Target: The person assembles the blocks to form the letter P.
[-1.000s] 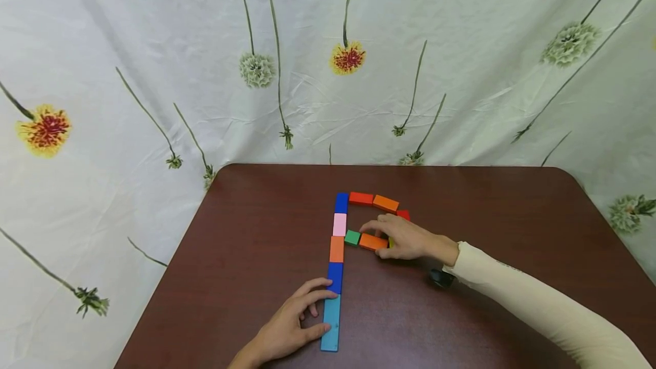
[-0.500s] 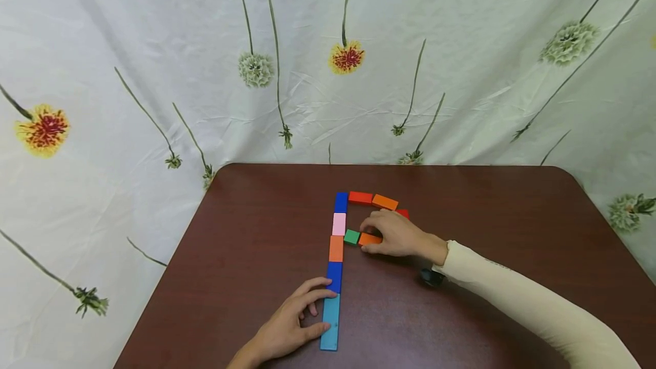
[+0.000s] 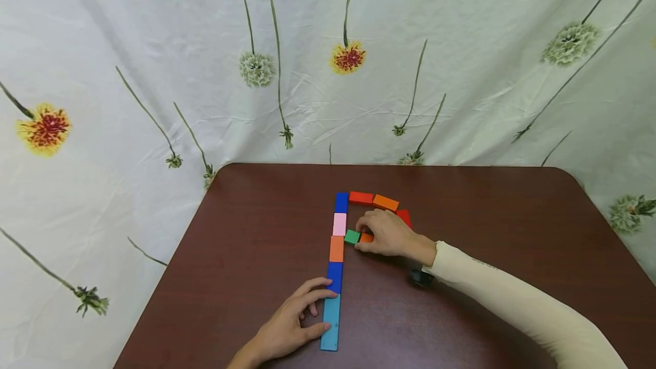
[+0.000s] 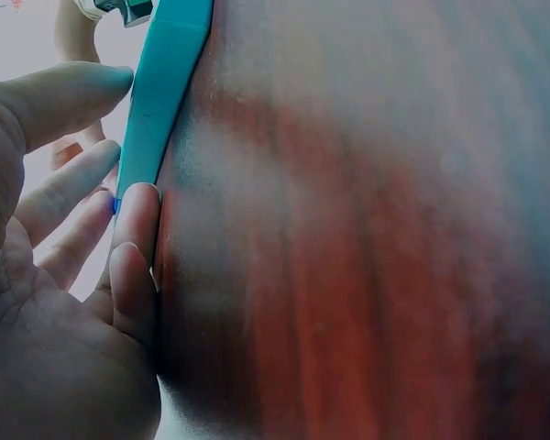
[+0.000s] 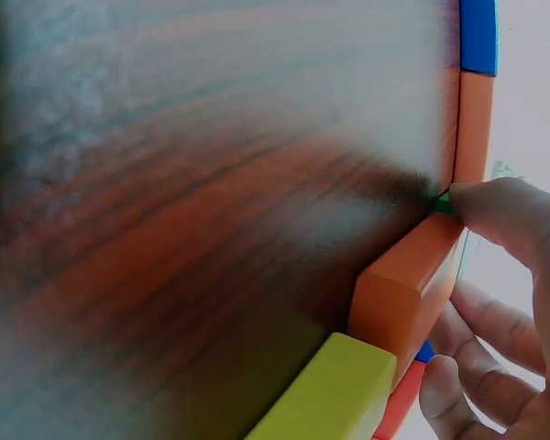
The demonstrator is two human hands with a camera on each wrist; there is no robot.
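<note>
A straight column of blocks runs up the table: a light blue block (image 3: 331,329), a blue block (image 3: 335,277), an orange one (image 3: 336,249), a pink one (image 3: 339,224) and a second blue one (image 3: 341,203). My left hand (image 3: 292,320) rests along its left side, thumb and fingertips touching the light blue and lower blue blocks. My right hand (image 3: 392,234) reaches over the inner row, thumb and fingers on opposite sides of a green block (image 3: 352,237), right where it meets an orange block (image 5: 408,275). The thumb tip lies against the green block. A yellow block (image 5: 330,394) is hidden from the head view.
A curve of blocks continues from the column's top: a red block (image 3: 361,198), an orange block (image 3: 386,203) and another red block (image 3: 404,218) close beyond my right hand. A dark device (image 3: 421,278) sits under my right wrist. The brown table (image 3: 246,232) ends at a flowered cloth (image 3: 307,113).
My right hand has shifted left along the inner row, from the orange block to the green one, uncovering more of the right red block. My left hand has stayed in place.
</note>
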